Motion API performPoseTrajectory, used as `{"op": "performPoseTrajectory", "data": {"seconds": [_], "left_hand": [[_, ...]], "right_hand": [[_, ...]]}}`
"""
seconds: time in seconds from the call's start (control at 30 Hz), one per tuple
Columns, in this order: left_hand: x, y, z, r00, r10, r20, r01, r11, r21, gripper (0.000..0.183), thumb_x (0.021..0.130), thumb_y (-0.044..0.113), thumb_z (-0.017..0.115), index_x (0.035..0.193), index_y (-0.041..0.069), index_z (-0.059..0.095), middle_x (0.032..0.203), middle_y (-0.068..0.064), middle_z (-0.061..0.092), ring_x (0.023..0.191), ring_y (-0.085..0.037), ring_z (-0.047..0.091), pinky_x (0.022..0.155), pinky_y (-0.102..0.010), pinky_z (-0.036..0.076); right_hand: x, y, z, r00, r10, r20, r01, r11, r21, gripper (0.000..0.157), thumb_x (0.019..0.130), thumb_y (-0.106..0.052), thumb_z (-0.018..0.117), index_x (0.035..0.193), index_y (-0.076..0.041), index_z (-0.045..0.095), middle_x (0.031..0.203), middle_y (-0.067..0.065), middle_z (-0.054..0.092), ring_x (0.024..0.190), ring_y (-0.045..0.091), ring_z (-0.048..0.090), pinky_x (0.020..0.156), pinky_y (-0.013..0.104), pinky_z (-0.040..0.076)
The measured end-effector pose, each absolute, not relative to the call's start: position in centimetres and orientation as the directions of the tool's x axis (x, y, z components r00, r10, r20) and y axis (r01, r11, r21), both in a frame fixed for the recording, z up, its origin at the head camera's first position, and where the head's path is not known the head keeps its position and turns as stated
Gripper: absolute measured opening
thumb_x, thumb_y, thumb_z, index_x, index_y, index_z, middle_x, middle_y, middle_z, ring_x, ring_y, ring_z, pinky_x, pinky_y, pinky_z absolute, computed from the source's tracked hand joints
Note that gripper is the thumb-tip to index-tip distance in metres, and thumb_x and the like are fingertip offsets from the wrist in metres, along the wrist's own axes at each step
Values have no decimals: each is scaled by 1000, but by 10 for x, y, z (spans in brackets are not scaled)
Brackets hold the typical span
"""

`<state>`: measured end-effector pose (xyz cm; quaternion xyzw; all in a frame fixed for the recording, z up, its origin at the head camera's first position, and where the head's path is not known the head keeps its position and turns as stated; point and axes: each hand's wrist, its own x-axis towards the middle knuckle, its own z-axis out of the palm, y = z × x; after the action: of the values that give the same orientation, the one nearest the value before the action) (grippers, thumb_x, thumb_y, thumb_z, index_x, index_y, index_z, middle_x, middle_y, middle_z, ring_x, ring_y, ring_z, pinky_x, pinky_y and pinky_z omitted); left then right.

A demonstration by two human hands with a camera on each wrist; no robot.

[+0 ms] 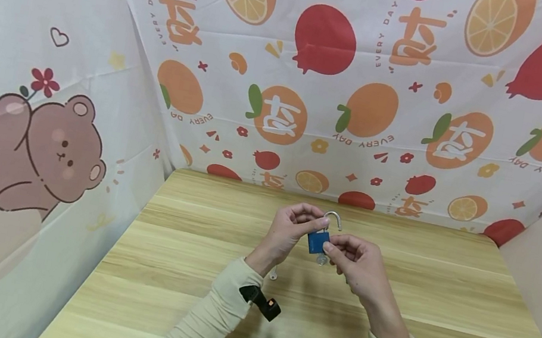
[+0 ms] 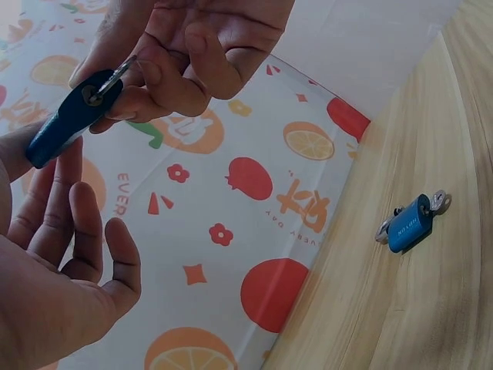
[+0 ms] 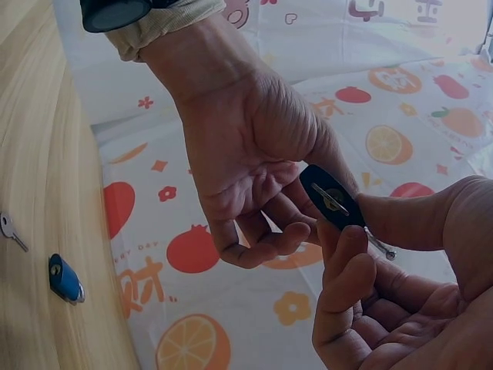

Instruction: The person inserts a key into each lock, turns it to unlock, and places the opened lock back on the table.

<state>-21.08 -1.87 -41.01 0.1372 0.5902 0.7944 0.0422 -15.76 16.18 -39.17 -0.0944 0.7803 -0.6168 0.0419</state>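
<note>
A blue padlock (image 1: 318, 242) with its silver shackle (image 1: 334, 217) swung open is held above the table between both hands. My left hand (image 1: 290, 230) pinches its upper left side near the shackle, and my right hand (image 1: 359, 266) grips the lower right side of the body. A key (image 1: 322, 259) sticks out of the keyhole underneath; the left wrist view shows this key (image 2: 115, 81) end-on beside the right fingers. On the table in that view lies a second blue padlock (image 2: 410, 223), with a key (image 2: 441, 202) at its end.
A loose key (image 3: 11, 231) lies on the wooden table near the second padlock; in the head view a key (image 1: 273, 275) shows beside the left wrist. A fruit-print cloth (image 1: 314, 110) hangs behind the table, and a bear-print cloth (image 1: 62, 150) at the left.
</note>
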Motion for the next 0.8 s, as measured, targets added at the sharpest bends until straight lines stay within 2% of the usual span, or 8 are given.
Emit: {"op": "performPoseTrajectory", "data": {"seconds": [0.2, 0.33, 0.47, 0.67, 0.8], "left_hand": [[-211, -19, -411, -958, 233, 165, 90, -302, 949, 7, 95, 8, 69, 97, 14, 69, 82, 12, 75, 82, -3, 68, 80, -21, 55], [-211, -19, -410, -961, 233, 153, 74, -314, 946, 4, 98, 13, 65, 99, 13, 69, 85, 9, 74, 82, -8, 66, 79, -23, 56], [-211, -20, -409, -964, 230, 134, 57, -313, 948, 9, 101, 18, 62, 101, 12, 69, 90, 7, 71, 84, -12, 63, 75, -24, 56], [-211, -20, -407, -963, 230, 144, 62, -330, 942, 23, 104, 20, 57, 112, 0, 63, 101, 3, 66, 90, -12, 60, 71, -24, 57], [-211, -20, -405, -965, 220, 140, 58, -344, 937, 23, 106, 20, 53, 113, 0, 62, 104, 1, 65, 92, -13, 61, 71, -25, 57]], "right_hand": [[-158, 161, -392, -981, -192, 37, -81, 224, -971, 30, 97, -21, 70, 113, 5, 69, 84, 8, 66, 67, 14, 57, 58, 22, 48], [-160, 161, -393, -982, -188, 37, -78, 217, -973, 30, 98, -21, 69, 113, 5, 69, 85, 5, 66, 67, 14, 57, 58, 22, 47], [-161, 161, -393, -984, -175, 34, -72, 212, -975, 30, 98, -20, 68, 113, 6, 69, 83, 1, 66, 67, 13, 57, 59, 23, 48], [-167, 162, -392, -993, -120, 6, -31, 204, -978, 30, 99, -21, 67, 115, 5, 69, 79, -3, 65, 69, 11, 57, 62, 23, 49], [-172, 163, -394, -996, -87, -21, 3, 201, -980, 31, 99, -22, 67, 116, 4, 69, 78, -5, 65, 71, 11, 57, 63, 23, 50]]}}
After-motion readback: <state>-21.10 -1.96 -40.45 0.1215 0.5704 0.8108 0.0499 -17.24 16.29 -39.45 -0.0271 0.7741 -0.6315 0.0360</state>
